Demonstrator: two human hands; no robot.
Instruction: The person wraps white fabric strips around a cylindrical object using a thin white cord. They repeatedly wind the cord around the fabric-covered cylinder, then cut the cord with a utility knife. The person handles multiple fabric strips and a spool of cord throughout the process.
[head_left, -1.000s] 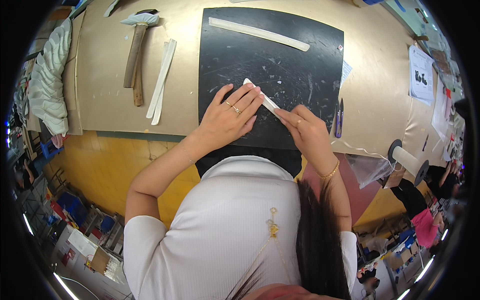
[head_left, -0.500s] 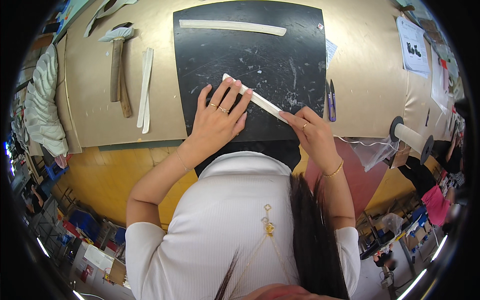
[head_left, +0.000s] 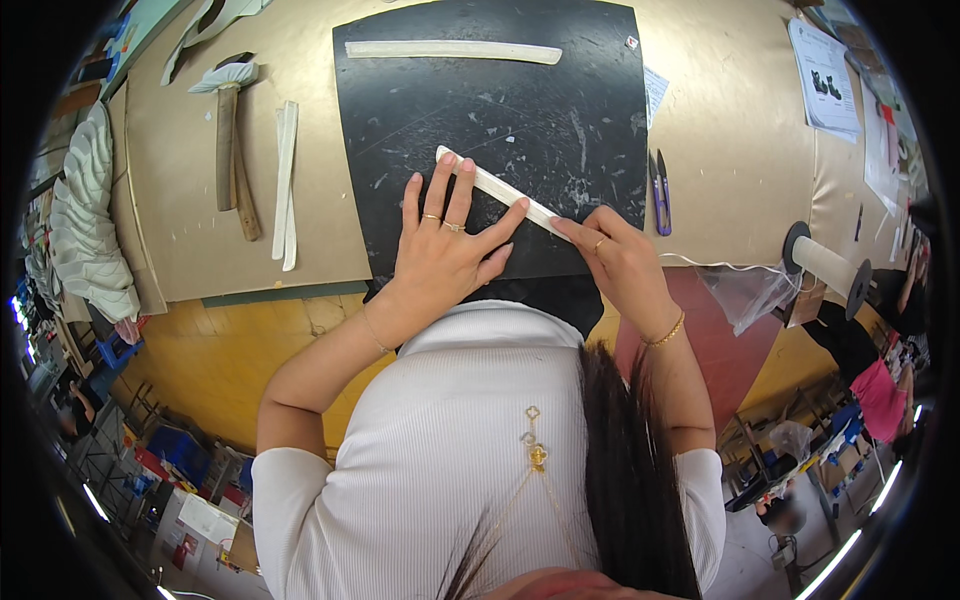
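- The left hand point(head_left: 440, 250) lay open, fingers spread flat on a pale strip point(head_left: 497, 187).
- The right hand point(head_left: 620, 262) pinched the strip's four-o'clock end.
- The strip lay slantwise on a black mat point(head_left: 500, 110), purple snips point(head_left: 660, 192) at its three o'clock.

A craft workshop — a broad workbench point(head_left: 730, 150) covered in tan sheeting carries a scarred black cutting mat point(head_left: 500, 110), a hammer point(head_left: 228, 130) with a cloth-wrapped head, thread snips point(head_left: 660, 190) and pale cut strips point(head_left: 285, 180) — while stacked crates point(head_left: 180, 450) crowd the floor below.
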